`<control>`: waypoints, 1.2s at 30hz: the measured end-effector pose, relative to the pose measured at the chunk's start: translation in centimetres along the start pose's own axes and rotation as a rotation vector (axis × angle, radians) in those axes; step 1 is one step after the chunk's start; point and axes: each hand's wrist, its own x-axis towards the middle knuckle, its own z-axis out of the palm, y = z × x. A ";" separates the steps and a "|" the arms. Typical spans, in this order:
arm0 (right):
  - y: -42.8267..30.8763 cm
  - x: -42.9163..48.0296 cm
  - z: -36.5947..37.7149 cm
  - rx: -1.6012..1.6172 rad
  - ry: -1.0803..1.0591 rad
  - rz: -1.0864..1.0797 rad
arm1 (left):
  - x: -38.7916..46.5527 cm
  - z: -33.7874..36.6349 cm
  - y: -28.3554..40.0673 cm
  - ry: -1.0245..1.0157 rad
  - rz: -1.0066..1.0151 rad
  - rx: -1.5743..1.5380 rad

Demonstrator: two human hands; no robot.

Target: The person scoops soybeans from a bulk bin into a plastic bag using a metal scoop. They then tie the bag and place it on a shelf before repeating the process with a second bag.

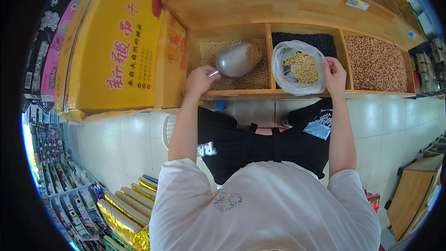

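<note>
My left hand (201,81) grips the short handle of a metal scoop (234,61), whose bowl lies over the left wooden compartment of tan beans (209,50). Some beans show at the scoop's far end. My right hand (335,73) pinches the right rim of a clear plastic bag (280,78). The bag stands open with pale yellow beans (305,68) inside, above the middle compartment of black beans (303,38).
Right of the bag is a compartment of reddish-brown peanuts or beans (378,64). Wooden dividers and a raised back panel (261,7) bound the bins. A large yellow carton (115,52) stands at the left. A white plastic basket (169,129) is on the floor below.
</note>
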 end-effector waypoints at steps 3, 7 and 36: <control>0.0 0.0 0.1 0.011 -0.001 0.002 | 0.9 0.7 -1.3 0.026 0.084 -0.192; 0.0 0.0 0.0 -0.017 -0.004 0.016 | 1.9 1.5 -2.9 0.026 0.119 -0.360; -0.3 -0.1 -0.1 0.000 0.004 0.000 | -11.2 -11.6 15.8 0.301 0.454 0.535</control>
